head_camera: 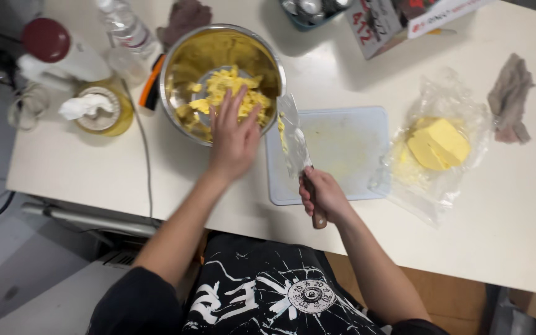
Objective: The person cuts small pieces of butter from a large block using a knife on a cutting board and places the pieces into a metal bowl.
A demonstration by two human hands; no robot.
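A steel mixing bowl (184,62) holds chunks of yellow butter (227,84). My left hand (234,136) reaches over its near rim, fingers spread, touching the butter pieces. My right hand (322,193) grips the wooden handle of a knife (295,133) whose blade points toward the bowl, smeared with butter. The blade lies over the left edge of a pale blue cutting board (348,146).
A block of butter (438,144) sits on a clear plastic bag to the right. A grey cloth (511,96) lies at far right. A jar (100,110), plastic bottle (125,28), red-lidded container (48,40), cardboard box (392,18) and another cloth (184,17) stand behind.
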